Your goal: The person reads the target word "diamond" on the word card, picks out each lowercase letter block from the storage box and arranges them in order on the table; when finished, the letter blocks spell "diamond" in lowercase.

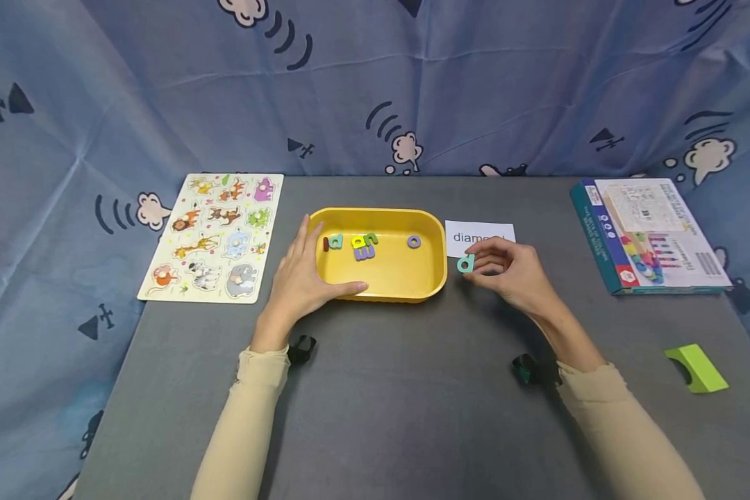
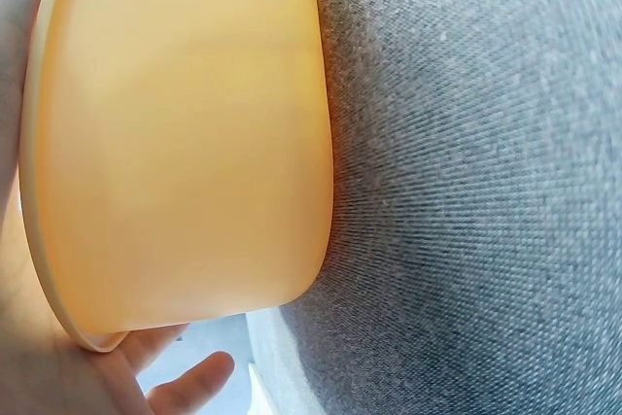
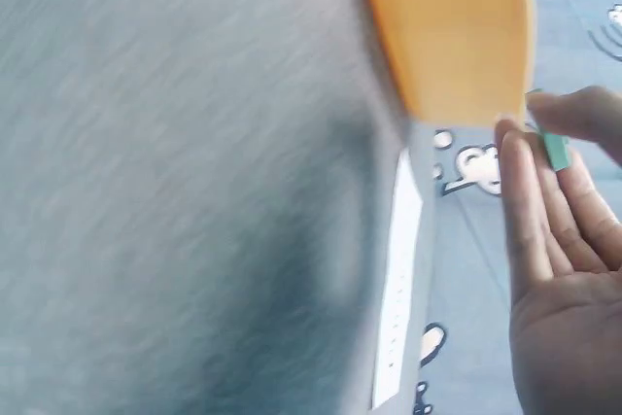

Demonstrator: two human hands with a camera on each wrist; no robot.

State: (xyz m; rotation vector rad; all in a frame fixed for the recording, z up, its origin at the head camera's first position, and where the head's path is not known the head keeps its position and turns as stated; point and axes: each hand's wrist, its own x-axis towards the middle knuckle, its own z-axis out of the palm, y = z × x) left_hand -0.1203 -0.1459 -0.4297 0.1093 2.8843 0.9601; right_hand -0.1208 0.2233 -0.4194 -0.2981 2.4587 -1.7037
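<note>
The left hand (image 1: 300, 274) rests against the left side of a yellow tray (image 1: 400, 281), its thumb stretched along the front rim and its fingers extended at the left edge. Several coloured letters lie inside, among them a purple o (image 1: 414, 242), a green n (image 1: 371, 239) and a purple m (image 1: 364, 253). Right of the tray, the right hand (image 1: 512, 274) pinches a teal letter d (image 1: 465, 264) between thumb and fingertips. This hand partly covers a white card (image 1: 475, 229) printed with a word starting "diam". The right wrist view shows the letter edge-on (image 3: 556, 151).
An animal puzzle board (image 1: 215, 239) lies at the left of the grey table (image 1: 387, 403). A boxed toy set (image 1: 656, 232) lies at the back right, with a green arch block (image 1: 700, 368) nearer the front. A blue patterned cloth (image 1: 350, 83) hangs behind.
</note>
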